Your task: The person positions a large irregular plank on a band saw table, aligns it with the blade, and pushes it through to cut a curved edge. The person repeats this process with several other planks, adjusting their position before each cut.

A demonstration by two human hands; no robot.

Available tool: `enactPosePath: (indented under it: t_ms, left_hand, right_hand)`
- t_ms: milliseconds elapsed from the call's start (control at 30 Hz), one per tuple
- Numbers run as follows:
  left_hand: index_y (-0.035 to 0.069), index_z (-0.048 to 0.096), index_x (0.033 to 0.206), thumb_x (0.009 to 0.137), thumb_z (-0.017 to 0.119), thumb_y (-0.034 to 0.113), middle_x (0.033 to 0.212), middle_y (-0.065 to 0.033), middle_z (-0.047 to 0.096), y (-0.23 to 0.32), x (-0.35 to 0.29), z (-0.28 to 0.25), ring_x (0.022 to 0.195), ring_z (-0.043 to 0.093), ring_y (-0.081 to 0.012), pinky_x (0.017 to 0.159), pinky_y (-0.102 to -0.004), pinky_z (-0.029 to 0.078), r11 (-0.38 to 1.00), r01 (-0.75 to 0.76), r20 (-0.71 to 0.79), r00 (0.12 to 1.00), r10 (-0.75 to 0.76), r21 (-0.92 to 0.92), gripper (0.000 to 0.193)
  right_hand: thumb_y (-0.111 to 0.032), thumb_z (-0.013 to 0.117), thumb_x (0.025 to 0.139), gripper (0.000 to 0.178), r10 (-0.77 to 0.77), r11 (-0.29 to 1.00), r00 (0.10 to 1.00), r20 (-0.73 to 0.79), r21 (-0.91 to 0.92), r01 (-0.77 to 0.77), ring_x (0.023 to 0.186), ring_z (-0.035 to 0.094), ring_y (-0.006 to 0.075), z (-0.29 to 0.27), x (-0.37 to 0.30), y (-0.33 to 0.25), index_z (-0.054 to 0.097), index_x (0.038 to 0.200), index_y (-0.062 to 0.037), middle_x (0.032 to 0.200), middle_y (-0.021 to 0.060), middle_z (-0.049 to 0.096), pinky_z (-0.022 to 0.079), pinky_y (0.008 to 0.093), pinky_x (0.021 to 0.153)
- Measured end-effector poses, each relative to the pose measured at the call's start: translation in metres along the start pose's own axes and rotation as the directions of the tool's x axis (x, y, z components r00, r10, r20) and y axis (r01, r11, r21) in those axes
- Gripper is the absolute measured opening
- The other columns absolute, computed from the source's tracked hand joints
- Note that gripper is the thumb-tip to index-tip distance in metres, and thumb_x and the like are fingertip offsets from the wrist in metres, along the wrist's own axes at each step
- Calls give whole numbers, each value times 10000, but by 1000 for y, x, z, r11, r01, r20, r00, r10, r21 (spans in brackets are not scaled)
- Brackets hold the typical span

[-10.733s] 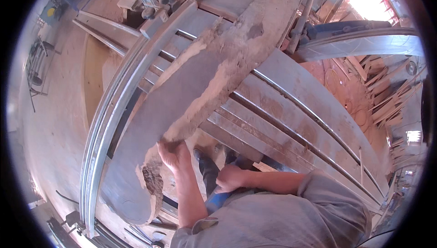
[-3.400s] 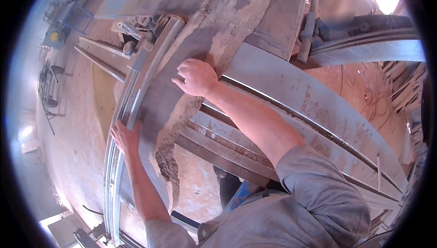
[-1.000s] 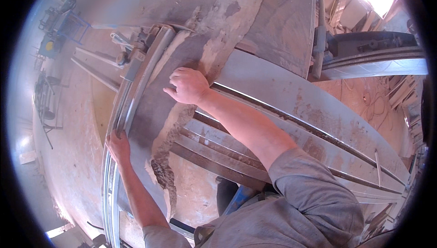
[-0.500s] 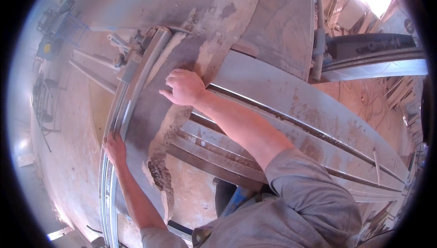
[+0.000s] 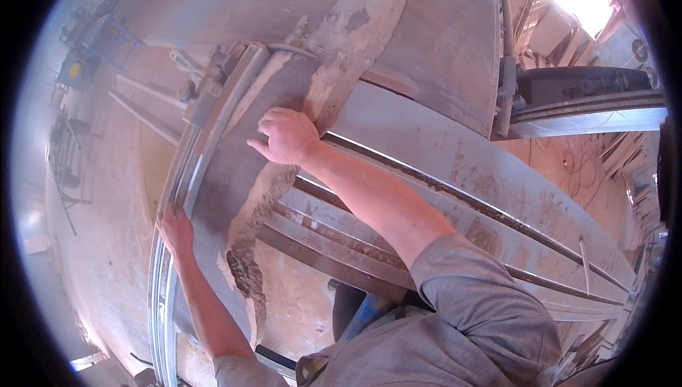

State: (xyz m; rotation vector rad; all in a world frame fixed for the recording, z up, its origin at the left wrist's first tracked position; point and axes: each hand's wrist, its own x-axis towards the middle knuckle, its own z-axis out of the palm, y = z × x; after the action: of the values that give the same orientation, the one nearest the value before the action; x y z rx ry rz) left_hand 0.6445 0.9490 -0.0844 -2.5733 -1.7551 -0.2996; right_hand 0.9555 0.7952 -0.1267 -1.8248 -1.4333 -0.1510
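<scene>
A long slab (image 5: 226, 174), dark grey-brown with a pale, rough, bark-like edge (image 5: 245, 245), lies across a metal-topped machine table (image 5: 419, 138). It looks like a wooden board. On its middle rests my right hand (image 5: 290, 135), fingers curled under and thumb sticking out to the left. Whatever is beneath those fingers is hidden. Lower down on the left, my left hand (image 5: 175, 229) is closed over a metal rail (image 5: 165, 294) that runs along the slab's left side. Its fingertips are partly out of sight.
A clamp-like fitting (image 5: 202, 99) sits on the rail's far end, with two bars (image 5: 145, 106) reaching left. Slots cross the table on the right. Beyond are a dark machine part (image 5: 586, 88) and stacked wood scraps (image 5: 561, 39). A blue-framed stand (image 5: 117, 39) is at far left.
The view has tilted slightly. Both hands stay at about the same places on the slab and the rail.
</scene>
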Motion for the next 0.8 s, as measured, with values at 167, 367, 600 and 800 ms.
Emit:
enactPosePath:
  t_ms: [167,367,600,800]
  left_hand:
    - [21,632,1089,936,486,240,1184,-234,571,4,-4,-1,1129,517,-417,956,-511,412,1000,2,-19,1000,-1,28,304]
    - [24,633,1084,943,486,233,1161,-231,576,-5,-2,5,1117,525,-406,947,-505,421,996,-57,-79,995,63,71,292]
    - [32,635,1117,950,490,246,1156,-220,583,3,-7,3,1131,524,-394,947,-490,429,997,-54,-93,994,59,50,308]
    - [33,631,1132,946,498,260,1171,-218,582,-3,-6,2,1137,522,-391,950,-489,429,996,-33,-91,995,40,81,322]
  right_hand:
    - [-408,687,805,376,-7,1000,999,-35,19,7,833,657,250,0,-1,0,694,683,-52,782,83,678,556,386,722]
    - [-405,678,816,375,-3,1000,999,-32,7,3,842,659,252,3,0,0,692,692,-52,787,81,679,557,387,723]
    - [-403,661,832,363,19,1000,999,-36,3,-19,869,658,247,6,-2,2,699,714,-61,822,67,685,554,392,729]
    - [-348,684,828,279,64,998,998,7,-24,-64,929,660,230,4,-1,-4,712,803,-71,931,47,705,549,372,761]
